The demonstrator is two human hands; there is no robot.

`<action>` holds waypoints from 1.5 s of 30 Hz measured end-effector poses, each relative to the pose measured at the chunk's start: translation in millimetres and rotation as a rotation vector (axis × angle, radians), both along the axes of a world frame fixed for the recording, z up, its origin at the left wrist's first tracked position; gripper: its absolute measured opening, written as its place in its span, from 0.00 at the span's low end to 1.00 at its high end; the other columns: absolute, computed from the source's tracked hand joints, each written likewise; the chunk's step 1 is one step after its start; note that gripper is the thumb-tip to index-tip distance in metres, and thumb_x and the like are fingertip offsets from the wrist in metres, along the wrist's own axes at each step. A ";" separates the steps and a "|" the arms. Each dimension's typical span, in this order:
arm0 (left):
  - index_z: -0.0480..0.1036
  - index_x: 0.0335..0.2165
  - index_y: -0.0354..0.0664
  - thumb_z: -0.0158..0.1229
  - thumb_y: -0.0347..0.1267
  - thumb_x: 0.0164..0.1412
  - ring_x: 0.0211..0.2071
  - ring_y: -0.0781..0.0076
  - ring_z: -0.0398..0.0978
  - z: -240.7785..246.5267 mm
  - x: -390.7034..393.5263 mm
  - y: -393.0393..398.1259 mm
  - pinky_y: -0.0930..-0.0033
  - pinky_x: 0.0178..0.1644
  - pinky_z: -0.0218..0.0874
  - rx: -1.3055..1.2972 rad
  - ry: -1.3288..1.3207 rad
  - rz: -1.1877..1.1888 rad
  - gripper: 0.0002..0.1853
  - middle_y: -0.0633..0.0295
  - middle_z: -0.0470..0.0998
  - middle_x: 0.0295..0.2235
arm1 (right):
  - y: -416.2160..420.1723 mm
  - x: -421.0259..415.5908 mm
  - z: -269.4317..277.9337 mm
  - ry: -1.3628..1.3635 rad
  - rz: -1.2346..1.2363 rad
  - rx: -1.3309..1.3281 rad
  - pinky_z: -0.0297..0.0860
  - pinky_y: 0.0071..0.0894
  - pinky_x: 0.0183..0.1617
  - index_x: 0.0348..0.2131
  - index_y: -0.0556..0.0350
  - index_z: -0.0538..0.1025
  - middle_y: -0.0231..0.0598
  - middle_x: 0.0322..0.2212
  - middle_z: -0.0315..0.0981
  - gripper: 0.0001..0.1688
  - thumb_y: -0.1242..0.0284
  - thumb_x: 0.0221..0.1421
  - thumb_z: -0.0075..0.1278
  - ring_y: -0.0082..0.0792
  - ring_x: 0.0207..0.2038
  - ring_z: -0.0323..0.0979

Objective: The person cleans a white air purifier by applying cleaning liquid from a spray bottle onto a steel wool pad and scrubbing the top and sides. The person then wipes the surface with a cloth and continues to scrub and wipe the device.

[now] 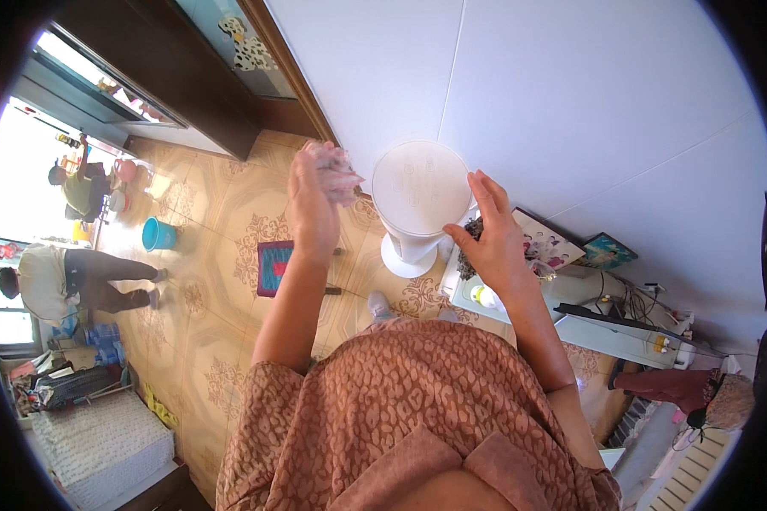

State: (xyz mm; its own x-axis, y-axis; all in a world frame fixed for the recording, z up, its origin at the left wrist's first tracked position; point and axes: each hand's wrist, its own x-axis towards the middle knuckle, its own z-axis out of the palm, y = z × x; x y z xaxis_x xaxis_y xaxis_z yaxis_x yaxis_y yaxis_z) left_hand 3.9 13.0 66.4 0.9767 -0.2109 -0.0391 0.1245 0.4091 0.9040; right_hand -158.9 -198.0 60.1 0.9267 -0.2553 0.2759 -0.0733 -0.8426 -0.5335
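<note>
My left hand (313, 204) grips a crumpled pink and white cloth (339, 172), slightly blurred, left of a tall white stand-like appliance. Its round flat top (422, 188) bears faint raised markings. Below, a narrower body widens into a round white base (409, 259) on the tiled floor. At the right rim of the top is my right hand (498, 246), fingers and thumb apart; the fingertips seem to touch the edge. Behind that hand a dark grey bushy object (468, 255) is partly hidden.
A pale wall (537, 96) rises beyond the appliance. On the right, a glass-topped cabinet (569, 294) holds pictures, cables and a television. A low stool with a patterned cover (273, 268) stands left. Two people (45, 281) and a blue bucket (158, 234) are farther left.
</note>
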 end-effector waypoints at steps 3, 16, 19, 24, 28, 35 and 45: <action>0.62 0.55 0.30 0.45 0.47 0.70 0.44 0.61 0.74 -6.0 9.1 -29.4 0.66 0.40 0.70 0.454 -0.078 -0.070 0.30 0.49 0.73 0.47 | 1.4 4.2 7.5 0.123 0.005 0.062 0.73 0.47 0.46 0.66 0.53 0.55 0.49 0.64 0.52 0.56 0.58 0.46 0.66 0.49 0.48 0.75; 0.53 0.62 0.25 0.46 0.48 0.67 0.68 0.47 0.48 1.0 -14.4 -110.2 0.55 0.71 0.39 1.462 -0.938 -0.353 0.39 0.37 0.54 0.64 | -9.7 8.2 -23.3 -0.073 0.072 0.198 0.74 0.45 0.47 0.66 0.57 0.52 0.49 0.63 0.55 0.62 0.62 0.40 0.70 0.52 0.46 0.75; 0.53 0.62 0.26 0.45 0.48 0.67 0.68 0.48 0.48 -0.2 -27.9 -128.6 0.55 0.71 0.38 1.416 -0.976 -0.415 0.39 0.38 0.53 0.65 | -5.7 8.6 -22.4 -0.036 0.069 0.270 0.74 0.45 0.47 0.64 0.57 0.55 0.49 0.61 0.57 0.60 0.64 0.39 0.71 0.51 0.47 0.74; 0.55 0.61 0.25 0.46 0.45 0.67 0.67 0.48 0.52 -2.2 -46.5 -121.0 0.55 0.71 0.40 1.286 -1.072 -0.400 0.36 0.37 0.56 0.63 | -0.1 2.2 -26.2 0.015 0.044 0.338 0.75 0.42 0.47 0.61 0.57 0.60 0.48 0.59 0.60 0.54 0.70 0.38 0.70 0.51 0.50 0.73; 0.56 0.61 0.26 0.49 0.41 0.65 0.67 0.47 0.52 -5.2 -61.3 -103.5 0.54 0.70 0.41 1.268 -1.148 -0.317 0.35 0.38 0.56 0.63 | 3.7 5.1 -41.9 -0.250 0.096 0.252 0.74 0.39 0.49 0.62 0.59 0.60 0.49 0.58 0.61 0.52 0.74 0.39 0.68 0.51 0.53 0.71; 0.60 0.59 0.28 0.57 0.36 0.59 0.65 0.50 0.57 -5.4 -94.5 -70.5 0.53 0.68 0.47 1.244 -1.298 -0.379 0.34 0.43 0.59 0.63 | -11.1 13.9 -46.4 -0.270 0.117 0.214 0.71 0.40 0.55 0.63 0.59 0.59 0.50 0.58 0.62 0.51 0.79 0.42 0.64 0.50 0.58 0.67; 0.61 0.59 0.28 0.49 0.32 0.64 0.66 0.49 0.56 -7.4 -48.5 -10.8 0.54 0.69 0.44 1.315 -1.090 -0.217 0.28 0.41 0.60 0.62 | -5.4 17.1 -31.7 -0.141 0.106 0.235 0.72 0.42 0.56 0.64 0.55 0.58 0.47 0.61 0.60 0.58 0.67 0.37 0.71 0.50 0.58 0.66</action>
State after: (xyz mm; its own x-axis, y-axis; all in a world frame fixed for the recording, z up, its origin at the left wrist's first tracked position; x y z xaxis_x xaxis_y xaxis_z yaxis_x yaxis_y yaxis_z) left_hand -44.6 2.2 59.0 0.6283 -0.7047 0.3298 -0.7777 -0.5570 0.2914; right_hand -141.8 -203.4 28.4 0.9083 -0.2311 0.3488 0.0976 -0.6936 -0.7138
